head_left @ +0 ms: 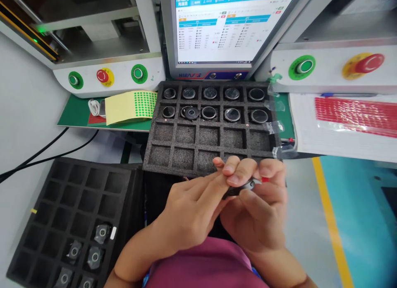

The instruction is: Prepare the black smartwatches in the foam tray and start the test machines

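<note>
Close in front of my body, both hands meet around a dark smartwatch body [236, 191] with a silvery edge, mostly covered by my fingers. My left hand [190, 207] reaches over it from above, fingers bent onto it. My right hand [262, 213] grips it from the other side between thumb and fingers. A small red piece [265, 179] shows by the right fingers; its kind is unclear. Just beyond is a black foam tray [186, 153] with round watch bodies in its two far rows. One watch [191, 112] lies back side up, overlapping its pocket's edge.
Lower left, another foam tray [60, 213] holds several film-wrapped watches [94, 257]. A monitor [229, 35] stands behind, between machines with emergency stop buttons [103, 75]. A green-dot sticker sheet [132, 107], a white cable [94, 107], red strips [356, 114] and a pen [347, 94] lie alongside.
</note>
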Motion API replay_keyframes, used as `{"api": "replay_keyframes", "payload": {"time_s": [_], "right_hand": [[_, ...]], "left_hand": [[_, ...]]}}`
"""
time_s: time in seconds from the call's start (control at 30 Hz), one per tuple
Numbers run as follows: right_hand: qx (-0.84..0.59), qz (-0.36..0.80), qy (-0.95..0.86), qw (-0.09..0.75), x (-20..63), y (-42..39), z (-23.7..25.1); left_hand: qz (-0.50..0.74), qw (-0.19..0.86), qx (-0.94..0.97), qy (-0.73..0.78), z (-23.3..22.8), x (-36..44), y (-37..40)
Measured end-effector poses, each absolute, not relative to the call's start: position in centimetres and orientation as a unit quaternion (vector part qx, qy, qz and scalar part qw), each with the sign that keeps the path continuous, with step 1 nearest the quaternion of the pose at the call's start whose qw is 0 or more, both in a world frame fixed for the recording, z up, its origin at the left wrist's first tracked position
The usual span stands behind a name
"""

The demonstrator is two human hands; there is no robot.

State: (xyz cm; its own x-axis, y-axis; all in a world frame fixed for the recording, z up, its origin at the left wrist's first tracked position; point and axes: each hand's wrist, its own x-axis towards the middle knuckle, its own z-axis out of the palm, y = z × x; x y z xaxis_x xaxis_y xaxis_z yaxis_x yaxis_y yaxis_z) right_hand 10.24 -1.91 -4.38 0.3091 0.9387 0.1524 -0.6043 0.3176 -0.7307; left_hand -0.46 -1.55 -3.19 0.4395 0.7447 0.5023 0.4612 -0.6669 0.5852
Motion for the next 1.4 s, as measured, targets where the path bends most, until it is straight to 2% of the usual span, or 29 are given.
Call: {"api": "replay_keyframes", "payload": {"time_s": [0.23,0.47,0.8,1.4], "right_hand": [[-0.292,0.489,-0.256,0.781,9.2,-2.0,-3.8],[-0.275,0.501,-0.254,0.780,9.1,-1.7,-4.3],[-0.221,0.538,-0.402,0.707,11.5,-2.2,-4.9],[-0.231,0.561,-0.307,0.733,10.9,-2.3,-4.3]], "left_hand": [[0.426,0.145,0.821,0.351,-3.9,-0.4,-1.7],[0.410,0.102,0.831,0.362,-4.1,-0.4,-1.7],[0.406,0.136,0.816,0.388,-2.3,-0.3,-2.0],[0.397,0.146,0.829,0.366,-3.0,-0.1,-2.5]]}}
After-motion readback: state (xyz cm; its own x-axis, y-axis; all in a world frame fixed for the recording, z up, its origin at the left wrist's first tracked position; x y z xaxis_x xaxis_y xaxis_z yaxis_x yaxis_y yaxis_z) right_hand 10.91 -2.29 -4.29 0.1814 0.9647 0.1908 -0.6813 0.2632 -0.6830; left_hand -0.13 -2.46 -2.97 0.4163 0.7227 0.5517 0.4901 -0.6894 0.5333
